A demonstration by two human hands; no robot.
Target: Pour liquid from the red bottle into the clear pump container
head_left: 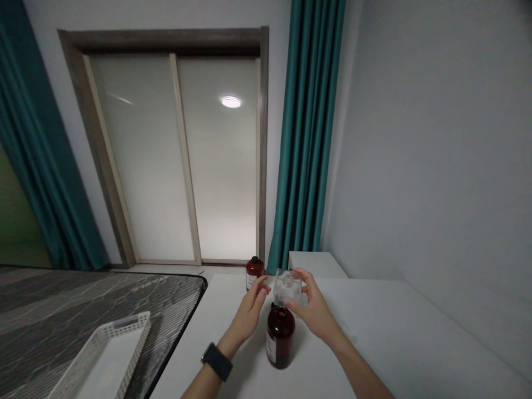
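Observation:
A dark brown bottle (280, 336) stands open on the white table (374, 332) between my forearms. Just above its mouth I hold a small clear glass (286, 287). My right hand (315, 310) grips the glass from the right side, fingers wrapped round it. My left hand (250, 311) is at the glass's left side, fingers curved with the tips at or near the glass; contact is unclear. A black watch (216, 361) sits on my left wrist. A second brown bottle (254, 273) with a black cap stands farther back.
A white perforated basket (103, 354) lies on a grey marbled surface (83, 299) at the left. A white box (316, 265) stands at the table's far end. Teal curtains (310, 138) and a frosted sliding door (178, 160) are behind; a wall runs along the right.

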